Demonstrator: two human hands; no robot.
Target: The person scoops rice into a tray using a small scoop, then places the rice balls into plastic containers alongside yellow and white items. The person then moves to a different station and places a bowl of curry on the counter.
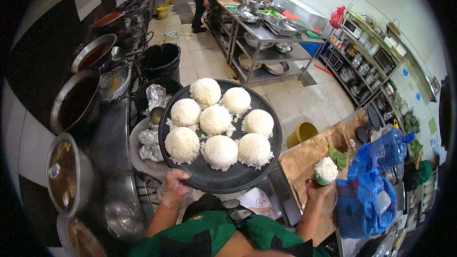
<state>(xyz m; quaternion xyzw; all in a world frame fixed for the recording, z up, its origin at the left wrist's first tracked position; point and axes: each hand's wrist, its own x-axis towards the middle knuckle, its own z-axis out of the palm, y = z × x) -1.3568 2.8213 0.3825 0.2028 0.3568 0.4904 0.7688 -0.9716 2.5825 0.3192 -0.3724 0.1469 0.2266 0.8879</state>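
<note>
My left hand [174,186], in a clear plastic glove, grips the near left rim of a round black tray [204,181]. Several domed mounds of white rice [215,120] sit on the tray, with loose grains around their bases. Over to the right, my right hand [318,191] has its fingers wrapped round a small green cup [324,179]. White rice [326,167] is heaped above the cup's rim. That hand is above a brown-covered worktop [304,162], next to a piece of green leaf [337,157].
Large pans [76,100] and lidded pots [64,171] line the left counter. Foil-wrapped bundles [151,145] lie beside the tray. A blue plastic bag [364,204] and yellow bucket [302,134] are at the right. Ahead, two people [199,0] are near a steel table [266,33] with bowls.
</note>
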